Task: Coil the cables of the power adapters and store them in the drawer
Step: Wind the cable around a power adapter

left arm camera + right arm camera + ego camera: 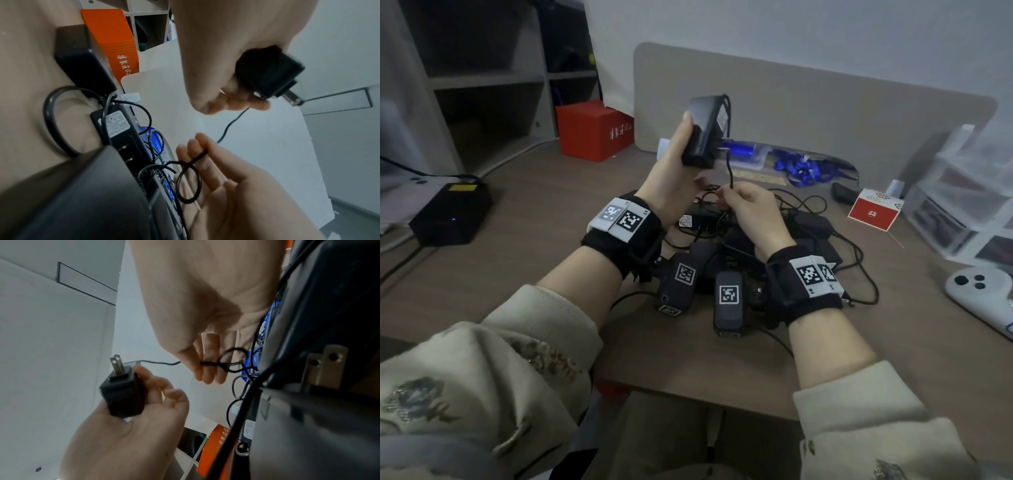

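My left hand (674, 161) grips a black power adapter (705, 132) raised above the desk, its two plug prongs (116, 364) pointing away from the palm. The adapter's thin black cable (729, 171) hangs down to my right hand (750, 212), which pinches it where it forms a small loop (188, 183). Below both hands lies a pile of several other black adapters (774, 236) with tangled cables (859, 270) on the brown desk (534, 212). No drawer shows in any view.
A red box (592, 130) and a black device (452, 214) stand at the left. Blue lanyards (804, 168), a small red-and-white box (875, 210), clear plastic drawers (962, 202) and a white game controller (983, 294) sit to the right. A beige divider panel (825, 109) closes the back.
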Available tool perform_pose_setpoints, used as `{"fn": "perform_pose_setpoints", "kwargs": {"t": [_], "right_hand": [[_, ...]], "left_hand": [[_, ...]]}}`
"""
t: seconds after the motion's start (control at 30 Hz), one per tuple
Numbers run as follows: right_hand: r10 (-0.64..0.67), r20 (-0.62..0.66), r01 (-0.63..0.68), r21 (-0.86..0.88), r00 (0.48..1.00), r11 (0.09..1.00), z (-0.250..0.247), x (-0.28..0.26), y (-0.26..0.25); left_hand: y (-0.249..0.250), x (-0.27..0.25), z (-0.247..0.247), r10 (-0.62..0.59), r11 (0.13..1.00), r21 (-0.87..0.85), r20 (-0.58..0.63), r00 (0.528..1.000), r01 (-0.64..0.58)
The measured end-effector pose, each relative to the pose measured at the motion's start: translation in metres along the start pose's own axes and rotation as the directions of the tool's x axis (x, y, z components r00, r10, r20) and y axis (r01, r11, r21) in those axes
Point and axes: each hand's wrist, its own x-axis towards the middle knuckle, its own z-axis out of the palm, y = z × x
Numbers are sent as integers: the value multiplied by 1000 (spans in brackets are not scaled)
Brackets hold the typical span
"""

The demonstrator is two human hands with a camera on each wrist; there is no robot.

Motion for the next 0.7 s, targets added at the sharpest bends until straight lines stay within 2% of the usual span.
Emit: {"fn": "perform_pose_setpoints", "kwargs": {"t": [0.1,0.27,0.43,0.57,0.7], "right_hand": [[20,25,-19,-28,999,999,-1,1,2],[47,19,-44,-155,999,987,0,3,8],[105,39,-87,-317,994,944,-3,5,12],[44,-210,-116,-346,977,931,-12,2,8],[-52,-417,-125,-385,907,915,-25,1,1]], "left_hand": [[-2,1,0,27,996,83,-69,997,-21],[-2,0,2,14,996,-91,40,999,-10],[1,-1,-1,10,990,-144,48,999,-3],[6,-1,-3,51,977,-206,32,998,-43],[1,3,-5,63,994,-88,-11,998,-64]]}}
